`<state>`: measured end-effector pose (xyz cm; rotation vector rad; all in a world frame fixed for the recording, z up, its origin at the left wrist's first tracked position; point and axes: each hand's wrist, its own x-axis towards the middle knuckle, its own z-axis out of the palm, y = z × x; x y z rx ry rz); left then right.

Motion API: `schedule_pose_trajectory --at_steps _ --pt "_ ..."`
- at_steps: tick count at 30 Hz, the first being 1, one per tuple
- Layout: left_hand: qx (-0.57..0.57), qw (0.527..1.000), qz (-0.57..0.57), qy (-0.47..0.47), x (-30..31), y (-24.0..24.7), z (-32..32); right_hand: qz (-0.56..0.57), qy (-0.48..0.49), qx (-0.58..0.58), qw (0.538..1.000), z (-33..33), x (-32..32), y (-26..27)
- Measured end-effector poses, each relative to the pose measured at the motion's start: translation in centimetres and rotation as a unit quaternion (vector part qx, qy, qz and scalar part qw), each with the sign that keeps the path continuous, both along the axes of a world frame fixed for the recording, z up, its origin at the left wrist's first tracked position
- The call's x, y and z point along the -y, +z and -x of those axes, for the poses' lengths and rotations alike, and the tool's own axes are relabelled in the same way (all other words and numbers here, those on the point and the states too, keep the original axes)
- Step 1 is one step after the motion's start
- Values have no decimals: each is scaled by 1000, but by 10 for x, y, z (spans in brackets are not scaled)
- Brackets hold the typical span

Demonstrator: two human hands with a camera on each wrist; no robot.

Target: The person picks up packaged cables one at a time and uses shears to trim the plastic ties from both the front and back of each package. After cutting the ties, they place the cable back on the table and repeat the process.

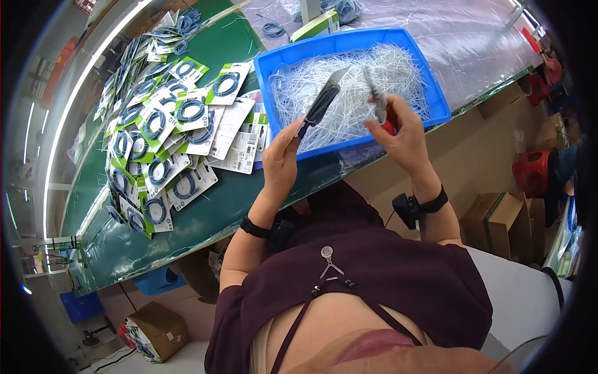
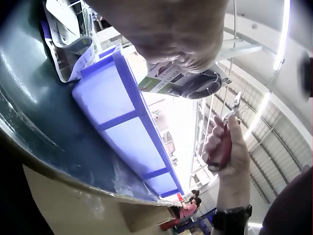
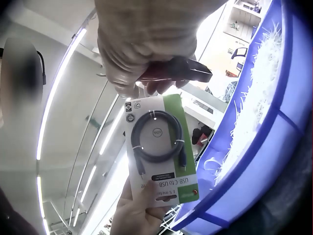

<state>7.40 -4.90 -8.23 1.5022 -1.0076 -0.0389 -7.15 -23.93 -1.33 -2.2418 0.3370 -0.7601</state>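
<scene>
The left hand (image 1: 280, 159) pinches a carded cable (image 1: 319, 107) near one edge, holding it up in front of the blue tray. In the right wrist view the card (image 3: 156, 147) faces the camera, a grey coiled cable tied to its white and green front, with left-hand fingers (image 3: 142, 208) at its lower end. The right hand (image 1: 405, 134) grips red-handled pliers (image 1: 387, 124), jaws pointing up; in the left wrist view the fingers curl round the red handle (image 2: 222, 149). A gap separates the pliers and the card in the head view.
A blue tray (image 1: 439, 118) full of thin clear strips lies on the table. Many carded cables (image 1: 156, 124) are heaped on the green table (image 1: 143, 252) at the left. A green and white box (image 1: 314, 26) stands behind the tray. Cardboard boxes (image 1: 498, 224) and red stools (image 1: 531, 174) are at the right.
</scene>
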Motion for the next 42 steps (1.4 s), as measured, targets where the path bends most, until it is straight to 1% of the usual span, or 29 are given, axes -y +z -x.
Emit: schedule_pose_trajectory --at_steps 2,4,6,7,11,12,14,15,16,19,22,23,24,26,27,28,29,30,31,33,34,35,36,37,38,39,40,41,42 --pt "4 1000 -11 -11 1 0 4 -30 20 165 986 -12 1 1" --pt "4 1000 -13 -21 4 3 9 -16 3 162 987 -23 3 0" --pt "45 999 -13 -24 6 11 12 9 -16 162 987 -32 5 -2" --pt "66 998 -13 -22 6 14 13 12 -12 162 987 -34 5 -2" --pt "76 997 -12 -18 0 16 12 10 5 137 991 -39 0 -8" --pt "70 997 -11 -9 -2 17 11 14 -5 133 991 -38 -1 -8" --pt "109 994 -21 -25 -6 19 8 28 -22 123 992 -37 -1 -6" --pt "128 991 -26 -31 -8 20 7 32 -9 116 993 -36 0 -7" --pt "121 992 -22 -17 -10 21 6 40 -3 115 992 -36 1 -8" --pt "99 994 -26 -45 -21 23 3 55 23 111 992 -41 -1 -13" --pt "56 997 -46 -30 -34 34 5 64 -15 145 987 -50 -11 -17" --pt "39 997 -56 -28 -39 38 5 63 -5 144 987 -53 -14 -17" --pt "38 998 -56 -17 -45 42 4 36 7 140 990 -59 -18 -17" --pt "-8 998 -70 5 -66 48 2 -23 35 129 991 -70 -28 -18" --pt "-32 996 -78 18 -79 49 2 -29 51 128 990 -74 -33 -16" --pt "-36 995 -83 38 -94 48 2 -19 42 111 993 -76 -38 -13" --pt "-69 991 -86 79 -114 47 2 -11 38 92 995 -81 -42 -13" --pt "-103 983 -88 120 -136 47 5 10 30 111 993 -89 -34 -19" --pt "-90 976 -95 175 -162 50 10 31 19 130 991 -96 -22 -24" --pt "-83 951 -113 277 -219 51 26 129 -28 97 987 -104 -10 -16" --pt "-89 932 -128 328 -250 47 36 209 -42 15 977 -104 10 -20" --pt "-94 925 -136 341 -278 42 43 286 -51 -65 955 -105 32 -27" --pt "-91 889 -187 409 -308 34 55 246 -49 -61 966 -102 44 -31" --pt "-90 839 -237 481 -336 27 76 205 -36 -57 976 -98 54 -36" --pt "-100 816 -248 512 -360 17 94 137 -16 -15 990 -94 77 -48" --pt "-110 769 -276 566 -381 3 107 66 -1 23 998 -88 90 -59" --pt "-117 727 -299 607 -399 -15 116 -29 17 32 999 -80 78 -48" --pt "-120 719 -299 616 -417 -38 123 -120 26 41 992 -76 65 -32" --pt "-143 693 -286 646 -434 -64 127 -121 32 41 991 -77 49 -26"
